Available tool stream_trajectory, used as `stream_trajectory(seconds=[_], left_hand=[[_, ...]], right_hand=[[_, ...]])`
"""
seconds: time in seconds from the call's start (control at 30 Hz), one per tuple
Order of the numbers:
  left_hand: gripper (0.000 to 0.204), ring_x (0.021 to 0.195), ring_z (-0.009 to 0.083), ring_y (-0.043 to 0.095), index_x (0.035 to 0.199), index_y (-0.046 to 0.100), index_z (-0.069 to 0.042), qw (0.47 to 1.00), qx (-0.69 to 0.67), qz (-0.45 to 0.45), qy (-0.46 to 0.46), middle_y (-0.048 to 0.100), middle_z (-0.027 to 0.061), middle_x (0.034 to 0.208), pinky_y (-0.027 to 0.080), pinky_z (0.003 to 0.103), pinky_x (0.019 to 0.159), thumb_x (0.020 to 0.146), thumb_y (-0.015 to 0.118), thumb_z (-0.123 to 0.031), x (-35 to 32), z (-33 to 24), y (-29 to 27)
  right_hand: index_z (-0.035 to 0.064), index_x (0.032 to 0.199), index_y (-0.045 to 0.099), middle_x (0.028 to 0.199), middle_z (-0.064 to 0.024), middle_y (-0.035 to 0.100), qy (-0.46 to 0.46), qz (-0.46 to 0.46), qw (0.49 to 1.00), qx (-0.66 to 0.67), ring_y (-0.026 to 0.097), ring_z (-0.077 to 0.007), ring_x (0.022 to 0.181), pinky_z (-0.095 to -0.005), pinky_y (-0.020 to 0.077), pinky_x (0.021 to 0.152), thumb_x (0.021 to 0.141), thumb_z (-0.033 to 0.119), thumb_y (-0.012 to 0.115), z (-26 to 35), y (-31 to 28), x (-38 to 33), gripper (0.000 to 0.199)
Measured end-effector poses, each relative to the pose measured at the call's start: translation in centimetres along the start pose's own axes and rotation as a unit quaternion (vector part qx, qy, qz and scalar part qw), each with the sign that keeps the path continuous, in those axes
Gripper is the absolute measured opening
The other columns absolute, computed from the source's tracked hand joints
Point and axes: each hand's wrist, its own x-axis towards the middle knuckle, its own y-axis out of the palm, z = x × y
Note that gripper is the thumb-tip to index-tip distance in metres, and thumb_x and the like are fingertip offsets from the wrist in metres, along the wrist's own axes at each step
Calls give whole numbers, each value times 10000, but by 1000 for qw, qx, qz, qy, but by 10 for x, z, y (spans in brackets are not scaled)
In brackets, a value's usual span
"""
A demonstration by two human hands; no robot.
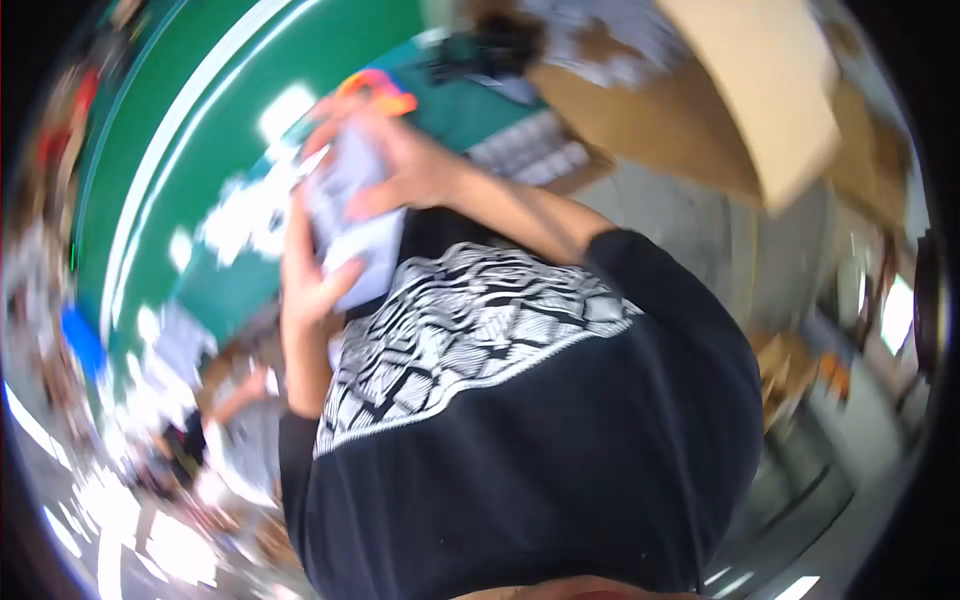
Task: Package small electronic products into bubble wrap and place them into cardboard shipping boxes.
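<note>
Between my two hands is a pale grey-white flat box or packet (372,246), tilted and blurred by motion. My left hand (314,275) grips its left side, the thumb lying across the lower part. From the upper right, my right hand (408,165) holds the upper part, its thumb pressed on the face and its fingers reaching over the far end. Just beyond the right hand's fingers is a bright orange and pink curved thing (385,92), too smeared to name. Both hands are over the near edge of the green table (230,85).
White small pieces (245,215) lie on the table left of my hands. A tray of pale small boxes (530,150) and a dark object (490,48) are to the right. An open cardboard carton (650,115) with a raised flap (765,90) stands beyond. Another person's arm (240,395) shows at lower left.
</note>
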Motion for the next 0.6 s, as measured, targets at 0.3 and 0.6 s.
stream_trajectory(seconds=[0.3, 0.6], left_hand=[[893, 1169, 274, 543, 1504, 293, -80, 965, 184, -187, 25, 466, 165, 1404, 465, 372, 952, 795, 739, -390, -56, 22, -22], [687, 1224, 253, 487, 1478, 239, -79, 934, -221, -262, -104, 439, 179, 1397, 388, 367, 1036, 913, 589, -250, -48, 44, -47]], right_hand=[[101, 1460, 374, 1292, -82, 524, 161, 47, 980, -104, 550, -163, 1147, -351, 454, 974, 938, 281, 551, -35, 79, 10, 580], [217, 1371, 516, 1188, -82, 662, 153, 143, 516, -831, 600, -252, 1118, -469, 357, 1022, 907, 372, 576, -155, -28, 64, 492]])
